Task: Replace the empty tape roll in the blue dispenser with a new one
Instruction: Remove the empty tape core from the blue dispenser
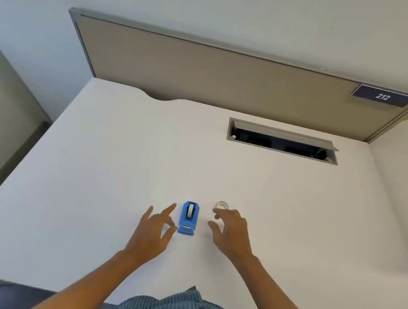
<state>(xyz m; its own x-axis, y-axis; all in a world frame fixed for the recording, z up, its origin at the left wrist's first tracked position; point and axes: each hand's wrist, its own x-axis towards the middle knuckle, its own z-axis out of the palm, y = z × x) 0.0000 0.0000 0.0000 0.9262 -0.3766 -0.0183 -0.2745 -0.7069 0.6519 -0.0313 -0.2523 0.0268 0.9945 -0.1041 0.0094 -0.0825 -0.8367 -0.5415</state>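
A small blue tape dispenser (189,218) stands on the white desk (118,169), with a pale roll core showing in its top slot. A clear tape roll (222,205) lies flat on the desk just right of it. My left hand (154,227) hovers beside the dispenser's left side, fingers spread, fingertips very near it. My right hand (230,230) is held open just below the tape roll, its fingertips at the roll's near edge. Neither hand holds anything.
A rectangular cable hatch (283,141) is open in the desk at the back right. A beige partition panel (220,76) rises behind the desk, with a "212" label (382,96). A second desk surface (407,205) adjoins on the right.
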